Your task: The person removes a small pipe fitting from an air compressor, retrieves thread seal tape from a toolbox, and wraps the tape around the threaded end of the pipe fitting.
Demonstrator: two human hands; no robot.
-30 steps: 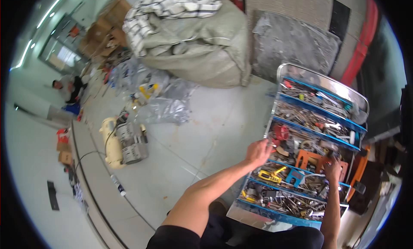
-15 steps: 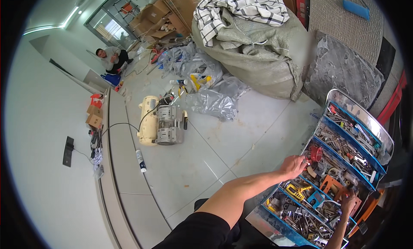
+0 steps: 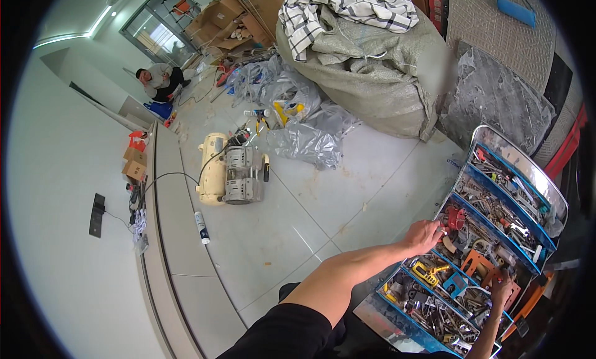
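Observation:
A multi-tier metal toolbox (image 3: 496,176) with blue-edged trays full of small tools fills the right side. My left hand (image 3: 423,236) is closed at its left edge beside a red tool (image 3: 454,219), gripping something small I cannot make out. My right hand (image 3: 501,291) has its fingers curled among the tools by an orange slotted template (image 3: 478,263), around something dark I cannot make out. Below them lie a yellow tool (image 3: 425,272) and a light blue piece (image 3: 454,286).
A cream air compressor (image 3: 212,170), tube (image 3: 202,227) and plastic bags (image 3: 304,145) lie on the tiled floor. A large woven sack (image 3: 363,92) stands behind, beside cardboard boxes (image 3: 248,17) and leaning boards (image 3: 496,95). Another person (image 3: 158,86) is low by the far left wall.
Since a second ago my view has swung left, so the toolbox sits further right and more of the room shows. Both my hands remain at the same places on the toolbox.

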